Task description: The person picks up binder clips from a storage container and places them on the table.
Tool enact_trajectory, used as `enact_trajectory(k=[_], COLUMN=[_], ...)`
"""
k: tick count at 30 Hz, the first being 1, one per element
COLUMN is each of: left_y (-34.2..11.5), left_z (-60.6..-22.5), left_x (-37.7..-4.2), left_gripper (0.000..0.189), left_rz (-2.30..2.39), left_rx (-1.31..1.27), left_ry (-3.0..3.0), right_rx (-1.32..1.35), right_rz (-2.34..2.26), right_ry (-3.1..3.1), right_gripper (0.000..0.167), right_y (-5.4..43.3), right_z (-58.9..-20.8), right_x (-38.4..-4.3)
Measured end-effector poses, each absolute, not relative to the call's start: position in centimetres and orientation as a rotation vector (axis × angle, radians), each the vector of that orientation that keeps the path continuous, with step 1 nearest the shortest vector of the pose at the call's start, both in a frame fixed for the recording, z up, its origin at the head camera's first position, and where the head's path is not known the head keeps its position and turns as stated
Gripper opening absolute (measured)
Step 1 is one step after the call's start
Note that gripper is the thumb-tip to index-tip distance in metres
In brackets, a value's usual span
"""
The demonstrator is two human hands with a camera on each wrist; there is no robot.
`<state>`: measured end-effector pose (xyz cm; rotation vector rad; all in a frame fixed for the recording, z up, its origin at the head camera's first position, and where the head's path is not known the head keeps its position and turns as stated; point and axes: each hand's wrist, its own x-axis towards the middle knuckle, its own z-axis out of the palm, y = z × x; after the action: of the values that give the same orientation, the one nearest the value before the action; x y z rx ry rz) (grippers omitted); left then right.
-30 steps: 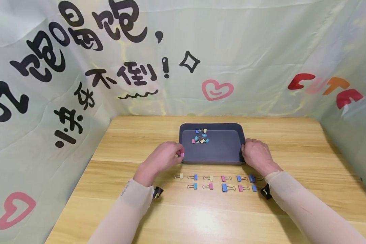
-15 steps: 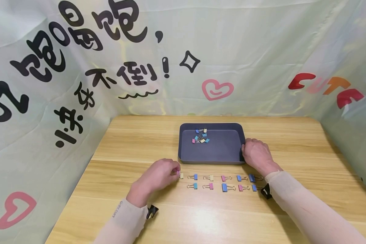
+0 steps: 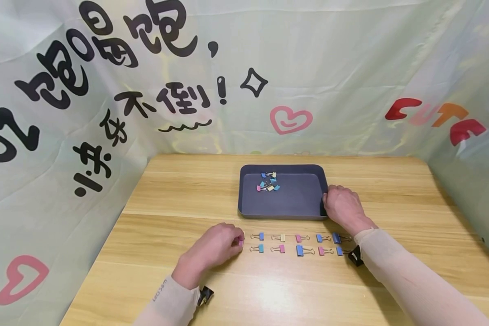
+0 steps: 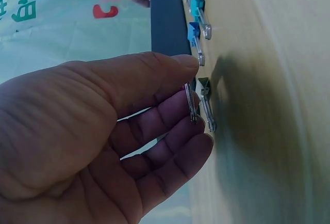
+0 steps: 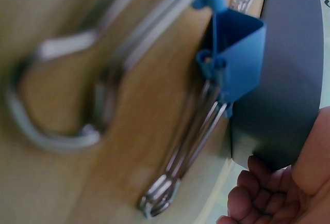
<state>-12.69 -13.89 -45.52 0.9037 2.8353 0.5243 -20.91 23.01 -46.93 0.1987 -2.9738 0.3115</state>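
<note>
My left hand [image 3: 213,245] pinches a pink binder clip [image 3: 241,242] between thumb and fingers, low over the table at the left end of the clip rows. The left wrist view shows its wire handles [image 4: 191,105] hanging close beside a cream binder clip [image 4: 204,86], which my hand hides in the head view. My right hand [image 3: 345,207] grips the right side of a dark rectangular tray [image 3: 289,206], its fingers curled at the corner. Several small binder clips in blue, teal, pink and cream [image 3: 270,188] lie at the tray's back left.
Two rows of binder clips lie in front of the tray, among them a teal one [image 3: 261,248], a cream one [image 3: 282,237] and a larger blue one [image 3: 299,250]. A printed cloth [image 3: 342,68] hangs behind the wooden table [image 3: 244,290].
My left hand has come from the tray's left side toward me, carrying the pink binder clip to the left end of the rows. My right hand has stayed at the tray.
</note>
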Motion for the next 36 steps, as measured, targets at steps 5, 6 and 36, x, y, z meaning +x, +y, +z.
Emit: enact_trajectory(k=[5, 6, 36], left_y=[-13.8, -13.8, -13.5], left_z=[-46.0, -46.2, -46.9], left_x=[-12.5, -12.5, -12.4], left_gripper=[0.013, 0.014, 0.013], left_rz=[0.513, 0.508, 0.489], left_rx=[0.951, 0.957, 0.938], left_ry=[2.840, 2.845, 2.918], right_rx=[0.186, 0.184, 0.146], right_rz=[0.324, 0.326, 0.420], right_ry=[-2.984, -2.986, -2.996], right_gripper=[0.029, 0.030, 0.032], right_y=[23.0, 23.0, 23.8], right_z=[-46.9, -46.9, -47.0], right_x=[-20.9, -20.9, -20.9])
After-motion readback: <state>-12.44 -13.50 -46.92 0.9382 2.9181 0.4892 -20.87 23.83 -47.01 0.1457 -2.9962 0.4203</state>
